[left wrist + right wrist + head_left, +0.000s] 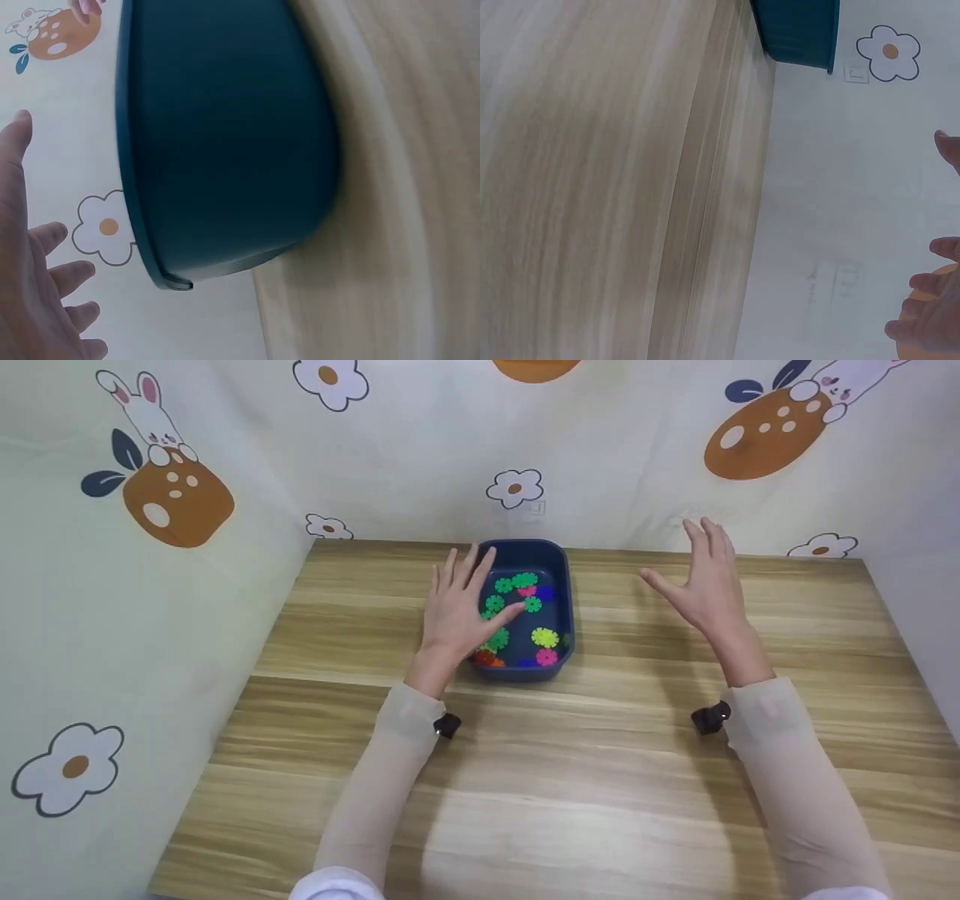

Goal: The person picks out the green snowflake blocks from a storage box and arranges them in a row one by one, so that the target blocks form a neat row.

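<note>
A dark blue bin [525, 673] stands on the table near the back wall, holding several flower-shaped plastic pieces in green, yellow, pink, blue and orange, such as a yellow one [545, 637]. My left hand [456, 615] is over the bin's left side with fingers spread, hiding part of it. In the left wrist view that hand [34, 277] stays above and beside the bin wall [225, 142], holding nothing. To the right of the bin, my right hand [711, 589] hovers above the table, fingers apart and empty; its fingertips [922, 283] show at the edge of the right wrist view.
The wood-grained table [585, 780] meets a fabric wall [420, 457] printed with flowers and rabbits at the back, with more wall at left and right. A small black device [448, 725] sits at the left wrist, another [710, 718] at the right.
</note>
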### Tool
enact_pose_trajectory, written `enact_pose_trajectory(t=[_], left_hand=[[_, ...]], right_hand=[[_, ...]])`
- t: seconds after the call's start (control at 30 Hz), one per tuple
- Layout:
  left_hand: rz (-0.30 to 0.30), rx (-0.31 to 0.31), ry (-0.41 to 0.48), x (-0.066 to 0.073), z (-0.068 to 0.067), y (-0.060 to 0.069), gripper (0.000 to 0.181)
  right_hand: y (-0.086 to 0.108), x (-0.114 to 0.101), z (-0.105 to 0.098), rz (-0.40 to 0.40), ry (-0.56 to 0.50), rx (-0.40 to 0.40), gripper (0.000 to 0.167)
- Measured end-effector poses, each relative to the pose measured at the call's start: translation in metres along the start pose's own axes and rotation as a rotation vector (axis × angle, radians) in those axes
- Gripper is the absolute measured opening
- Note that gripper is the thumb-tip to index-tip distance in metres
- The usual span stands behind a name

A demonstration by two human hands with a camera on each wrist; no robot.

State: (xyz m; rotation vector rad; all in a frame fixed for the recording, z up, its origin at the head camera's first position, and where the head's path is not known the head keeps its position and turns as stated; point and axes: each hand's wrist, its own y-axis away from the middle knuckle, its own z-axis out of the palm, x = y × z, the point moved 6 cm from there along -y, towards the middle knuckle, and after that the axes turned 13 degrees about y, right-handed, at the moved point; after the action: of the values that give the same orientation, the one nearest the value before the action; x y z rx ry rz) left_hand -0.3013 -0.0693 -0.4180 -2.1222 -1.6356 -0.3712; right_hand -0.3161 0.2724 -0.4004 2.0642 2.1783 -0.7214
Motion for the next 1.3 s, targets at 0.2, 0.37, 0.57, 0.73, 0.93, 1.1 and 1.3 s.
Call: enact_pose_trajectory(t=[0.2,0.37,0.57,0.73,0.93,1.1,1.3], left_hand=[[-0.008,-0.013,0.031,-0.005,0.005,0.008,0.095],[-0.016,-0.013,0.074,-0.008,0.006,0.015,0.094],[-0.036,-0.027,0.118,-0.014,0.009,0.023,0.094],[-0.071,-0.048,0.164,-0.019,0.013,0.030,0.094],[-0.088,-0.049,0.202,-0.024,0.016,0.038,0.097],[-0.091,-0.047,0.251,-0.029,0.017,0.043,0.100],[-0.115,-0.065,0.280,-0.035,0.017,0.050,0.102]], right_hand=[[0.003,-0.004,0.006,0.008,-0.010,-0.025,0.094],[0.003,-0.008,0.010,0.012,-0.012,-0.044,0.093],[0.005,-0.012,0.015,0.011,-0.023,-0.049,0.090],[0.006,-0.016,0.018,0.003,-0.025,-0.047,0.086],[0.008,-0.021,0.021,-0.022,-0.015,-0.050,0.083],[0.009,-0.024,0.023,-0.036,-0.022,-0.048,0.081],[0.009,-0.032,0.027,-0.053,-0.015,-0.044,0.078]])
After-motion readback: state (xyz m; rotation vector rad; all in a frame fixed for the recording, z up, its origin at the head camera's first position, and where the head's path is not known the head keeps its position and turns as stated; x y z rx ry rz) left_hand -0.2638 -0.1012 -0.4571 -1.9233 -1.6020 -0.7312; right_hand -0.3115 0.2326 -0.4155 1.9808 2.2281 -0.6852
